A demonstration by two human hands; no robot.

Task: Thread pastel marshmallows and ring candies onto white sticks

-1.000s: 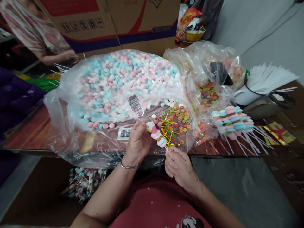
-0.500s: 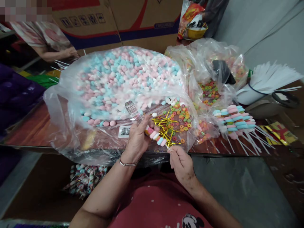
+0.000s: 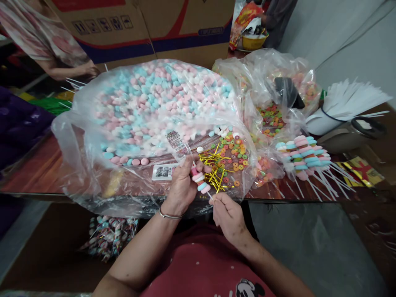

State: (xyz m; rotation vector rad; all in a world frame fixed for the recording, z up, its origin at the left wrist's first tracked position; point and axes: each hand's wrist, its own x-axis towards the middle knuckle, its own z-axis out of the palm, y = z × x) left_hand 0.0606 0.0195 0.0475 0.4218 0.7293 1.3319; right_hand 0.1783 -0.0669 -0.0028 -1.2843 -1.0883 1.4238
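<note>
A candy skewer (image 3: 201, 182) with pink, white and blue pieces on a white stick slants between my hands. My left hand (image 3: 182, 181) has its fingers closed around the skewer's upper end, with a clear wrapper poking up there. At the lower end, my right hand (image 3: 227, 212) pinches the bare stick. Just beyond the skewer lie gold twist ties (image 3: 218, 169) and many colored candy rings (image 3: 235, 154). A large clear bag of pink, blue and white marshmallows (image 3: 161, 99) spreads out behind my hands.
Finished-looking marshmallow skewers (image 3: 305, 154) are stacked at right, near a container of white sticks (image 3: 355, 101). Below the table's left side, a cardboard box (image 3: 52, 247) holds wrapped skewers (image 3: 111, 235). Another person's hand (image 3: 89, 69) is at the far left.
Both hands have shifted slightly left with the skewer, which now points more steeply downward. The camera view has moved a little.
</note>
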